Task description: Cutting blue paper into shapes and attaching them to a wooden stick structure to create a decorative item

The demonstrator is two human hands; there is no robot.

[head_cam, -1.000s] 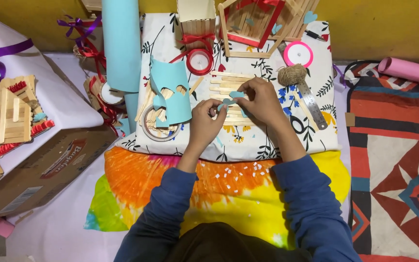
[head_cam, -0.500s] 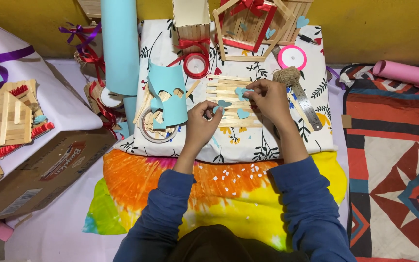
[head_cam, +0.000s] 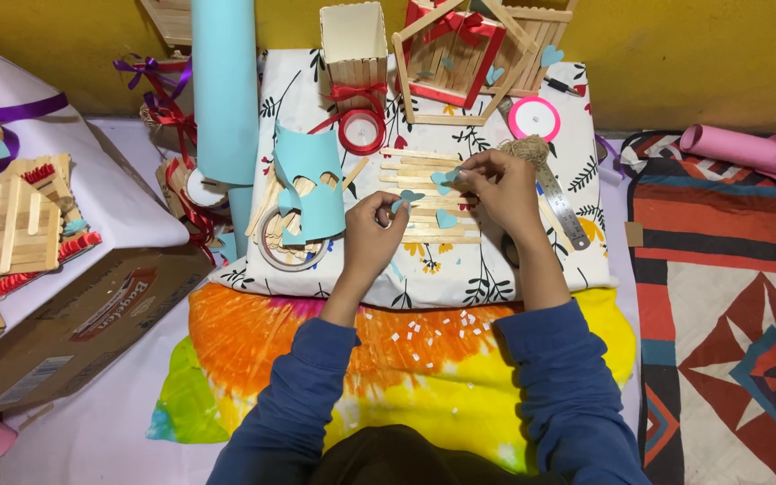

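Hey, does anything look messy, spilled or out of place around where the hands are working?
Small white paper bits lie scattered on the orange and yellow tie-dye cloth, just below the floral cloth. They look like stray scraps. Otherwise nothing stands out.

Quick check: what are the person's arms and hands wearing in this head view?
Both arms wear long dark blue sleeves, soft knit-looking fabric, plain with no visible markings, ending at the forearms. The left hand and right hand are bare: no gloves, and no rings, watch or bands that can be made out. No cables or straps.
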